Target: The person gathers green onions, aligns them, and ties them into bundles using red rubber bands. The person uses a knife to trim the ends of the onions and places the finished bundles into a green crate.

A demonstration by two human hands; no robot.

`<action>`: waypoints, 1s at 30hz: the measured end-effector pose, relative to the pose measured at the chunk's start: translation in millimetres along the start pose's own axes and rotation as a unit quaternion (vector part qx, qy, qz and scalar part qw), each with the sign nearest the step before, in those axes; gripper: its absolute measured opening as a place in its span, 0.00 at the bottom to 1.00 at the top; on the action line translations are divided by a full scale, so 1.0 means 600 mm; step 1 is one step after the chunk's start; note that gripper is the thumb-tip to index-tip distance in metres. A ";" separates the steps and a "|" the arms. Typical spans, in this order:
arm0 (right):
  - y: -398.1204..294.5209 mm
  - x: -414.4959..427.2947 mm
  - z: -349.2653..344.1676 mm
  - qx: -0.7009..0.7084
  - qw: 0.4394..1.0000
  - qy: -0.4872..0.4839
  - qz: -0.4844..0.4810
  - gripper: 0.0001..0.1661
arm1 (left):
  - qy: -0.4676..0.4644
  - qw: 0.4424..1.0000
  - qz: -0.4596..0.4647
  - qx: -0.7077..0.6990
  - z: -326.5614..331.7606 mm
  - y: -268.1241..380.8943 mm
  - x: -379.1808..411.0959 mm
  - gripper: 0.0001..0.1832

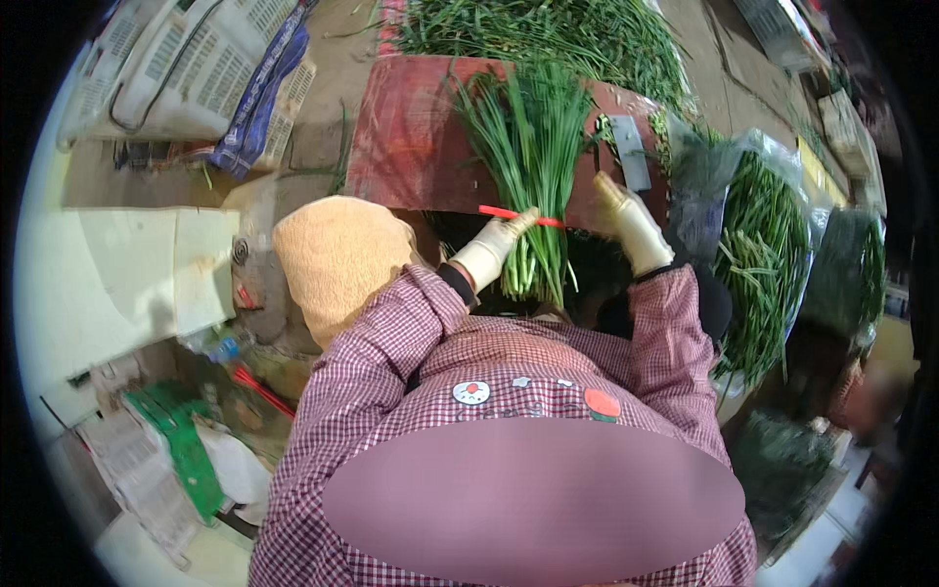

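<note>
A bunch of long green leafy stalks, likely garlic chives (pixel 539 147), lies over the near edge of a worn red board (pixel 418 139), its pale stem ends towards my body. A red tie strip (pixel 495 212) crosses the bunch near the stems. My left hand (pixel 493 246), in a pale glove, grips the bunch and the strip from the left. To the right of the bunch, my gloved right hand (pixel 632 224) is raised with nothing seen in it; its fingers point away from me. Beyond it a flat metal blade (pixel 631 150) lies on the board's right side.
Loose greens (pixel 543 29) are heaped behind the board. At the right stands a plastic bag (pixel 763 249) of more greens. White plastic crates (pixel 198 66) stand at the upper left. A tan cloth cover (pixel 341 257) is beside my left arm, and red strips (pixel 264 392) lie at lower left.
</note>
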State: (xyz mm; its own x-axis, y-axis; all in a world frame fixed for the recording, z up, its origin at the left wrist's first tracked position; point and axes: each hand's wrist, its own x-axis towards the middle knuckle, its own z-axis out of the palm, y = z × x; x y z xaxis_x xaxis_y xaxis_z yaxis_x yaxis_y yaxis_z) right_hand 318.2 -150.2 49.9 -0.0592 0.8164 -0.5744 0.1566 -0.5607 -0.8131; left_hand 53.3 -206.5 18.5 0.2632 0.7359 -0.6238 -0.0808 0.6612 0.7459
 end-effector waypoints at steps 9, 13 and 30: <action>-0.079 -0.136 0.106 0.027 0.978 0.052 -0.199 0.30 | -0.088 0.903 0.418 0.048 0.063 0.102 -0.017 0.40; -0.121 -0.127 0.072 -0.069 0.971 0.049 -0.223 0.20 | -0.086 0.877 0.461 0.107 0.058 0.168 0.013 0.44; -0.177 -0.004 0.154 0.221 0.951 -0.085 -0.197 0.33 | 0.076 0.780 0.381 0.490 -0.044 0.353 -0.017 0.35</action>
State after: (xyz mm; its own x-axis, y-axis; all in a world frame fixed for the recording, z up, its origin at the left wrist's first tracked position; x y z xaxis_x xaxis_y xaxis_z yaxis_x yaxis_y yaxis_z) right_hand 210.7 -105.5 128.8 -0.1926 0.9622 -0.1927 -0.3382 -0.2495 -0.9074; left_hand 8.2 -70.0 176.6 0.3743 0.9190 0.1235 0.6350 -0.3511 0.6881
